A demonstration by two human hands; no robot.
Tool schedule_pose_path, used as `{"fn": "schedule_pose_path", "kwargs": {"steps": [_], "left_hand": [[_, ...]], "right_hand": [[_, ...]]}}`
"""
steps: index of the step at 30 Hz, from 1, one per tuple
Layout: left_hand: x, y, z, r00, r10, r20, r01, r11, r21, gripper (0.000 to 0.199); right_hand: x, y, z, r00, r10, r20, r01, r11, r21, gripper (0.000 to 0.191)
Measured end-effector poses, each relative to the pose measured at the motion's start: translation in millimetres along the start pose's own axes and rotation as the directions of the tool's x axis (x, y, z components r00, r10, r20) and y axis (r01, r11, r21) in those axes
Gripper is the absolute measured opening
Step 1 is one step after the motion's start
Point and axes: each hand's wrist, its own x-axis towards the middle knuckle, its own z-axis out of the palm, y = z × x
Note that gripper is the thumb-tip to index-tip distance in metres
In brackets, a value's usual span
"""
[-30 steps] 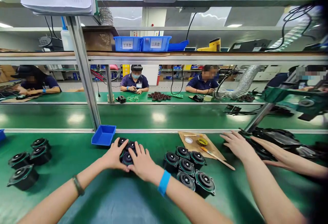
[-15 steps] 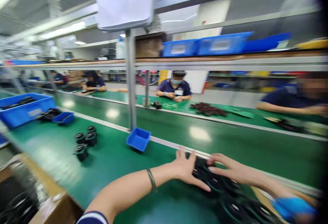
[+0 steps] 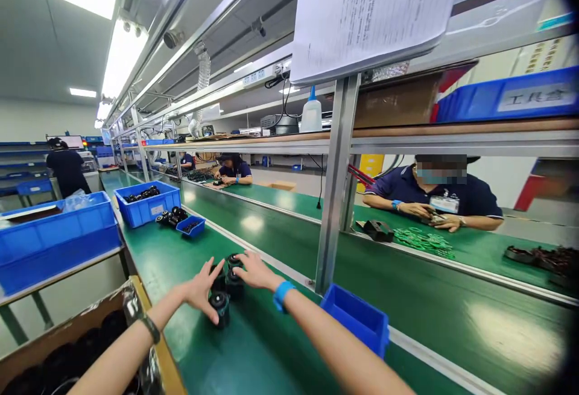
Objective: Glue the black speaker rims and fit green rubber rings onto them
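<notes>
Several black cylindrical parts (image 3: 220, 309) stand close together on the green bench top. My left hand (image 3: 199, 291) is at their left side, fingers spread, with the thumb beside the nearest part. From the right, my right hand (image 3: 257, 271) reaches over the group, its fingers apart and close to the rear parts. Whether the fingertips touch the parts I cannot tell. Neither hand grips anything. My fingers partly cover the rear parts.
A small blue bin (image 3: 357, 321) sits by the metal post (image 3: 337, 202). Further left are a blue crate (image 3: 151, 211) and another small bin (image 3: 190, 227). A cardboard box (image 3: 165, 347) with black parts stands at lower left. A co-worker (image 3: 434, 193) sits across the bench.
Both hands have left the cluster of black parts at the right and now surround the smaller group further left. The view has turned to the left.
</notes>
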Motion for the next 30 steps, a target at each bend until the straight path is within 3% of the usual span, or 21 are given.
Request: {"fn": "schedule_pose_path", "kwargs": {"steps": [3, 5, 8, 10, 11, 12, 14, 17, 20, 22, 24, 27, 30], "left_hand": [[8, -23, 17.9, 1.0, 0.011, -0.023, -0.012, 1.0, -0.01, 0.163], [11, -30, 31.5, 0.997, 0.06, -0.052, -0.06, 0.998, -0.006, 0.152], [3, -34, 67.0, 0.979, 0.175, -0.108, -0.175, 0.985, 0.006, 0.127], [-6, -31, 98.3, 0.906, 0.258, -0.335, -0.261, 0.965, 0.038, 0.121], [-13, -23, 114.0, 0.871, 0.292, -0.394, -0.296, 0.954, 0.051, 0.122], [-21, -9, 128.3, 0.858, 0.315, -0.405, -0.325, 0.945, 0.047, 0.12], [-43, 37, 149.7, 0.886, 0.354, -0.3, -0.373, 0.928, -0.004, 0.116], [-76, 139, 162.6, 0.923, 0.371, -0.097, -0.382, 0.915, -0.131, 0.123], [-84, 235, 167.5, 0.88, 0.475, 0.03, -0.451, 0.852, -0.266, 0.138], [-76, 278, 173.9, 0.856, 0.509, 0.088, -0.46, 0.828, -0.321, 0.149], [-68, 305, 181.9, 0.874, 0.465, 0.144, -0.399, 0.854, -0.335, 0.159], [-68, 323, 182.9, 0.902, 0.401, 0.162, -0.33, 0.88, -0.342, 0.16], [-84, 311, 152.1, 0.914, 0.403, 0.037, -0.382, 0.89, -0.248, 0.144]], "right_hand": [[58, -13, 31, 0.997, 0.075, -0.036, -0.075, 0.997, 0.015, 0.045], [65, -20, 48, 0.992, 0.116, -0.059, -0.114, 0.993, 0.025, 0.041], [39, -25, 68, 0.977, 0.178, -0.115, -0.176, 0.984, 0.028, 0.043], [4, -25, 75, 0.968, 0.212, -0.137, -0.211, 0.977, 0.019, 0.047], [-18, -24, 76, 0.961, 0.232, -0.148, -0.233, 0.972, 0.009, 0.048], [-43, -22, 76, 0.954, 0.254, -0.161, -0.258, 0.966, -0.005, 0.048], [-102, -17, 73, 0.935, 0.301, -0.188, -0.315, 0.948, -0.045, 0.046], [-197, -7, 59, 0.915, 0.34, -0.217, -0.371, 0.92, -0.123, 0.037], [-271, 21, 36, 0.904, 0.361, -0.231, -0.408, 0.889, -0.208, 0.041], [-301, 50, 18, 0.886, 0.397, -0.238, -0.452, 0.854, -0.256, 0.047], [-319, 82, -1, 0.891, 0.402, -0.211, -0.451, 0.839, -0.305, 0.048], [-325, 122, -30, 0.908, 0.396, -0.137, -0.416, 0.815, -0.402, 0.044], [-308, 137, -55, 0.935, 0.325, -0.139, -0.351, 0.813, -0.465, 0.047]]}}
